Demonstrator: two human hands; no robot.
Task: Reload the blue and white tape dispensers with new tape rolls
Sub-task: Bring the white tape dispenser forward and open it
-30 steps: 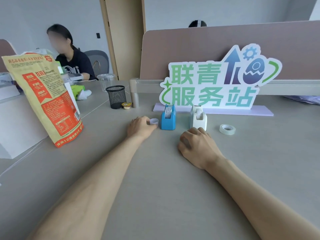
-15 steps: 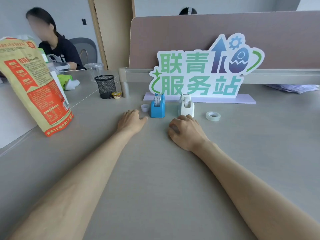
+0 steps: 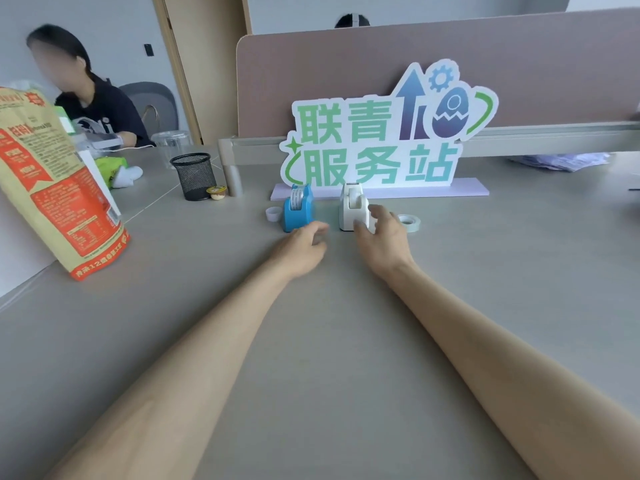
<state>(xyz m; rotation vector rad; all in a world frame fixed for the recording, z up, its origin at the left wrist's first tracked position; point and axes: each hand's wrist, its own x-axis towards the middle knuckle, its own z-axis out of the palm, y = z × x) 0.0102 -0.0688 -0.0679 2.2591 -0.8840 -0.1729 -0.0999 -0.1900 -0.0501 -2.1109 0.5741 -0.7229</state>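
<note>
tape dispensers [image 3: 299, 211] [image 3: 353, 207]: 2 | loose tape rolls [image 3: 408, 222] [image 3: 274, 213]: 2 | hands [image 3: 304, 249] [image 3: 382, 242]: 2 | mesh cup [image 3: 194, 175]: 1

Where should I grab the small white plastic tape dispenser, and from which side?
Grip the small white plastic tape dispenser by its flat side walls, low on the body, coming from the near side. It stands upright with the roll in its open top; the right hand is already there.

I'm looking at an office: beyond my hands, a desk [image 3: 519, 271] with a partition panel [image 3: 346, 81], mesh pen cup [image 3: 194, 175] and service-station sign [image 3: 381, 133].
</note>
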